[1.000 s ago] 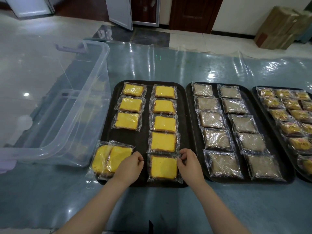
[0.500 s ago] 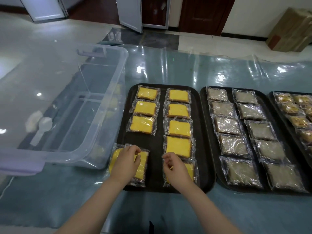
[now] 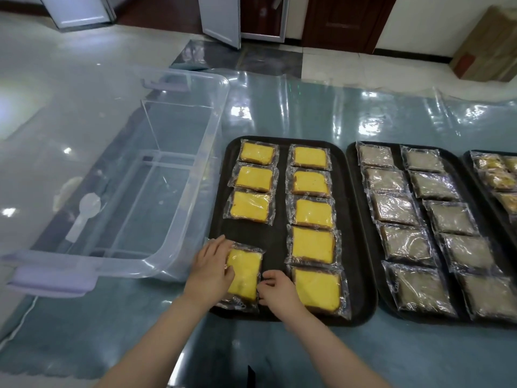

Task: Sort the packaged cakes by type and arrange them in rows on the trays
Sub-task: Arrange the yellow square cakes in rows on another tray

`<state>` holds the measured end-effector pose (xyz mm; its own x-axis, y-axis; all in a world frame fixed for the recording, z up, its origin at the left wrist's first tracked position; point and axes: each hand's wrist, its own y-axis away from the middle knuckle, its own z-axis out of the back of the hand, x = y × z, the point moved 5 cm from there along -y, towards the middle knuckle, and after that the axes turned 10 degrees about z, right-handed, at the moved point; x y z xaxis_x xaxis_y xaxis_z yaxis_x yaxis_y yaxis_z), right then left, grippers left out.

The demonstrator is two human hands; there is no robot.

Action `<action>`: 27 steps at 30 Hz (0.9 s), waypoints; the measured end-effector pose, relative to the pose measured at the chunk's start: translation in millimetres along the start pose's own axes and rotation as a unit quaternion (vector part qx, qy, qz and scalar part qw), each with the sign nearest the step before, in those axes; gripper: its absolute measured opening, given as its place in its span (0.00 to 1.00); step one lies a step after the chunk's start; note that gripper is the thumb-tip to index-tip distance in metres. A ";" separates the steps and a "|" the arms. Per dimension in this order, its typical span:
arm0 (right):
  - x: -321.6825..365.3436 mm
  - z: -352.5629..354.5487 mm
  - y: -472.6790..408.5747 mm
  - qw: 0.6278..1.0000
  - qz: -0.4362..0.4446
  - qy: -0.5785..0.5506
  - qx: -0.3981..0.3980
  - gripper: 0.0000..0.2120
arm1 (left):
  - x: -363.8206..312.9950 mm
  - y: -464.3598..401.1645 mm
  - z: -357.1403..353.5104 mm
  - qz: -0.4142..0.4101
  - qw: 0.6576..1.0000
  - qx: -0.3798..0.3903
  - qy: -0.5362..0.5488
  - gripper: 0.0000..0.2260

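Since a second ago our right hand (image 3: 275, 289) has left the bottom cake of the right column and crossed to the loose yellow cake (image 3: 242, 275) that our left hand (image 3: 211, 268) was already covering. Going left to right: the clear storage bin (image 3: 117, 197) stands beside the tray and looks emptied. On the yellow tray (image 3: 355, 247) the left column holds three placed cakes plus this one at the near corner; whether a second packet lies under it we cannot tell. The left fingers lie curled over its left edge, the right fingertips pinch its right edge, likely to square it into the fourth slot. The right column has five. The brown tray (image 3: 397, 152) shows ten cakes; the third tray (image 3: 475, 175) runs out of view.
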<state>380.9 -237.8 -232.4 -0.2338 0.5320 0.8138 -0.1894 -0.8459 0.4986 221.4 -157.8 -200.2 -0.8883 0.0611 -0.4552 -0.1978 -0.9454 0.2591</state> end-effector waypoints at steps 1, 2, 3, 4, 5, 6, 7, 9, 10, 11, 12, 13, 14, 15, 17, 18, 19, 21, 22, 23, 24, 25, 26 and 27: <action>-0.5 -2.0 -0.6 1.000 -0.017 -0.021 -0.003 0.19 | 1.2 -0.9 -1.4 0.007 1.000 0.006 -0.008 0.26; -0.9 -3.1 -1.1 0.999 -0.026 -0.031 -0.006 0.20 | 1.8 -1.8 -2.6 0.012 1.000 0.012 -0.013 0.27; -1.0 -3.9 -1.5 0.999 -0.030 -0.036 -0.007 0.21 | 2.0 -2.4 -3.5 0.015 1.000 0.016 -0.019 0.27; -1.6 -4.6 -2.1 0.999 -0.028 -0.033 -0.010 0.21 | 2.3 -3.1 -4.3 0.016 0.999 0.018 -0.026 0.27; -1.3 -5.1 -2.4 0.999 -0.024 -0.025 -0.013 0.21 | 2.3 -3.5 -4.3 0.015 0.999 0.017 -0.035 0.27; -0.6 -6.0 -2.3 1.000 -0.019 -0.016 -0.014 0.20 | 1.9 -3.6 -4.0 0.012 0.999 0.014 -0.043 0.27; 0.0 -7.0 -2.2 1.000 -0.013 -0.007 -0.015 0.19 | 1.4 -3.2 -3.7 0.007 0.999 0.007 -0.050 0.27; 0.2 -8.2 -2.0 1.000 -0.004 0.006 -0.024 0.16 | -0.2 -1.8 -3.2 -0.005 0.998 -0.006 -0.064 0.26; 0.3 -8.2 -1.8 0.999 0.001 0.010 -0.031 0.14 | -0.9 -1.1 -3.1 -0.009 0.997 -0.010 -0.074 0.26; 0.7 -7.9 -1.3 0.999 0.008 0.014 -0.038 0.13 | -1.3 -0.4 -2.8 -0.011 0.996 -0.015 -0.087 0.25; 1.8 -7.6 -0.4 0.999 0.015 0.018 -0.044 0.11 | -1.2 0.0 -2.7 -0.012 0.995 -0.019 -0.097 0.25; 2.7 -7.2 0.7 0.998 0.022 0.020 -0.049 0.10 | -1.2 0.5 -2.6 -0.013 0.994 -0.022 -0.105 0.25; 2.4 -6.8 1.3 0.998 0.026 0.020 -0.052 0.09 | -1.4 1.1 -2.3 -0.016 0.993 -0.025 -0.111 0.24; 2.2 -6.5 1.7 0.998 0.029 0.021 -0.052 0.08 | -1.7 2.0 -2.1 -0.018 0.993 -0.026 -0.117 0.24; 2.1 -5.7 1.5 0.998 0.033 0.019 -0.051 0.08 | -1.9 4.1 -1.4 -0.021 0.991 -0.028 -0.130 0.24; 1.5 -4.7 0.8 0.998 0.032 0.015 -0.052 0.08 | -1.9 4.9 -1.2 -0.020 0.990 -0.026 -0.137 0.23; 1.0 -3.8 -0.1 0.998 0.031 0.012 -0.053 0.09 | -1.4 5.4 -1.2 -0.018 0.989 -0.019 -0.143 0.23; 1.3 -1.8 -1.4 0.998 0.034 0.012 -0.057 0.11 | -1.1 5.7 -0.9 -0.011 0.988 -0.009 -0.156 0.24; 1.9 -0.9 -1.6 0.998 0.037 0.013 -0.057 0.12 | -1.6 5.8 -0.4 -0.007 0.986 -0.005 -0.165 0.24; 2.4 0.2 -1.7 0.997 0.039 0.013 -0.058 0.12 | -2.4 6.4 0.0 -0.004 0.984 -0.003 -0.176 0.24; 3.1 1.5 -1.7 0.997 0.041 0.013 -0.060 0.12 | -3.3 7.3 0.3 -0.001 0.982 0.001 -0.191 0.24; 4.2 3.0 -1.7 0.997 0.044 0.012 -0.062 0.13 | -4.3 8.4 0.5 0.001 0.979 0.004 -0.205 0.24; 5.7 4.6 -1.6 0.997 0.046 0.012 -0.064 0.13 | -5.0 9.9 0.8 0.002 0.976 0.007 -0.218 0.23; 7.1 6.6 -1.8 0.997 0.048 0.013 -0.064 0.14 | -5.4 11.1 1.1 0.002 0.974 0.010 -0.227 0.22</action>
<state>385.9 -232.8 -225.6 -0.2811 0.4516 0.8468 -0.2846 -0.8819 0.3758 223.5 -168.2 -193.9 -0.9799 0.1967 -0.0326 -0.1979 -0.9396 0.2792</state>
